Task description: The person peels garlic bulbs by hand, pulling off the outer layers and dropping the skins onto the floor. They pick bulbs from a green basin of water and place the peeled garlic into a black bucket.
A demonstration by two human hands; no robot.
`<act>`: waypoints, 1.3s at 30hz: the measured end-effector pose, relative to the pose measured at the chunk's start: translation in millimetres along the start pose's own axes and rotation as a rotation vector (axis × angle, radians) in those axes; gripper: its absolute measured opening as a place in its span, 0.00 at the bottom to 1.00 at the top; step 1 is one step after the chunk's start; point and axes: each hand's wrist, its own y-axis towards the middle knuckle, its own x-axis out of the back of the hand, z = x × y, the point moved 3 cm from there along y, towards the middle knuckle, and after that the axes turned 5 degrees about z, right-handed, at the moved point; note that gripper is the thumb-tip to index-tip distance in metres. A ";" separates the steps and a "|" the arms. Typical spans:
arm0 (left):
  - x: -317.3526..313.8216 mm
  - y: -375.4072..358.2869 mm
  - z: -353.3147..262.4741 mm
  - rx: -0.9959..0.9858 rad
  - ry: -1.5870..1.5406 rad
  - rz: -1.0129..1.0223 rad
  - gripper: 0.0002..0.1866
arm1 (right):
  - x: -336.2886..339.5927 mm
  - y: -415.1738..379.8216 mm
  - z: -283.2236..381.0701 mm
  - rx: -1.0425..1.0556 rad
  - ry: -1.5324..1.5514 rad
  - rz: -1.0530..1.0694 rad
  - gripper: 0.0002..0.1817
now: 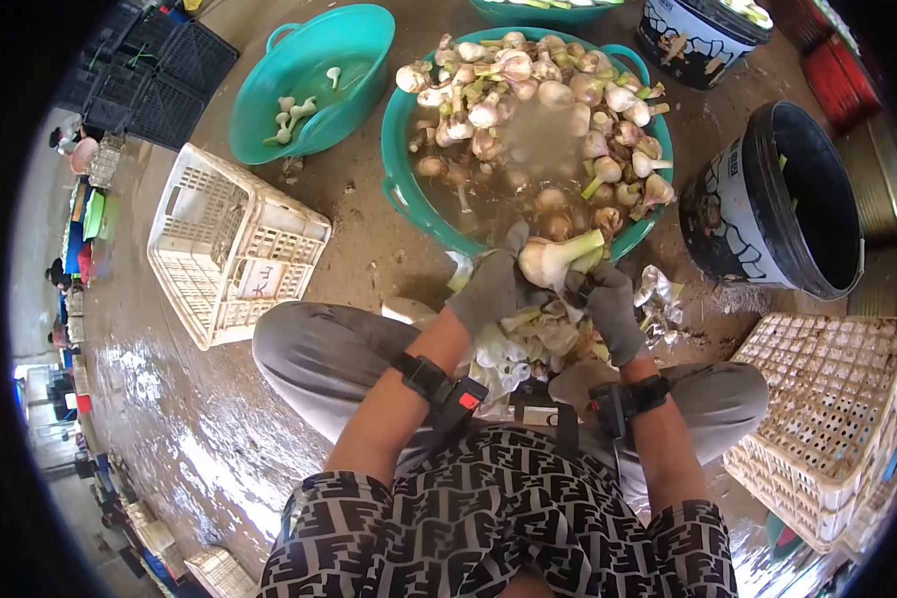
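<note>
My left hand (491, 286), in a grey glove, is closed on the left side of a garlic bulb (543, 264) with a cut green stem. At the stem side, my right hand (613, 311), also gloved, is closed near a loose outer leaf; its fingertips are partly hidden. Both hands are just in front of a large green tub (439, 227) of muddy water, where many garlic bulbs (513, 68) are heaped and some float. Peeled skins (508, 361) lie below my hands, between my legs.
A green basin (354, 50) with several bulbs is at the upper left, a white crate (269, 244) at left. To the right are a black bucket (733, 219) and a stained crate (817, 389). Another bucket (683, 45) stands behind. The floor (179, 399) is wet.
</note>
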 end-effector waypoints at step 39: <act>-32.3 -32.3 -36.3 -0.604 1.236 -0.206 0.16 | -1.0 2.1 44.1 0.330 -0.493 -0.022 0.13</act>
